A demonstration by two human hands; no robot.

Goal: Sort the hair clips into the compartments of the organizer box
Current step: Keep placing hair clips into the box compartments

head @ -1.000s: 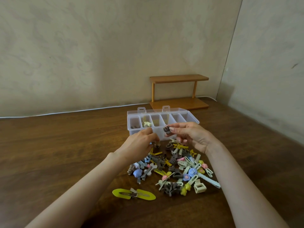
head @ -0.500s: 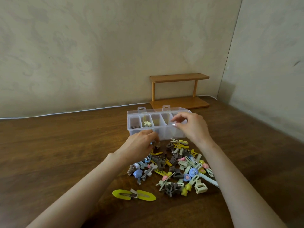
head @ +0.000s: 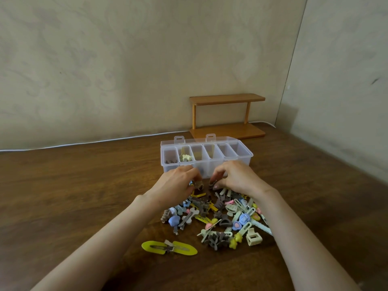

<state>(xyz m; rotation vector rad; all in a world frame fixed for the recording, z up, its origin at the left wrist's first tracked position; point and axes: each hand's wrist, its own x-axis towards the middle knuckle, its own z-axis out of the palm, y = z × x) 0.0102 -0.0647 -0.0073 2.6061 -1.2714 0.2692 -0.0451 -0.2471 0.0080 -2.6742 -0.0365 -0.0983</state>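
Clear plastic organizer box sat open on surface; hair clips piled just in front. Left hand pinched brown clip; right hand fingers curled on pile, grip unclear.

Both hands dip into the hair clips. The left hand pinches a brown clip; the organizer box sits just beyond the right hand.

Two bare arms reach in near the box. No sleeves show. The left hand and right hand wear no gloves. No watch or bracelet shows on the wrists.
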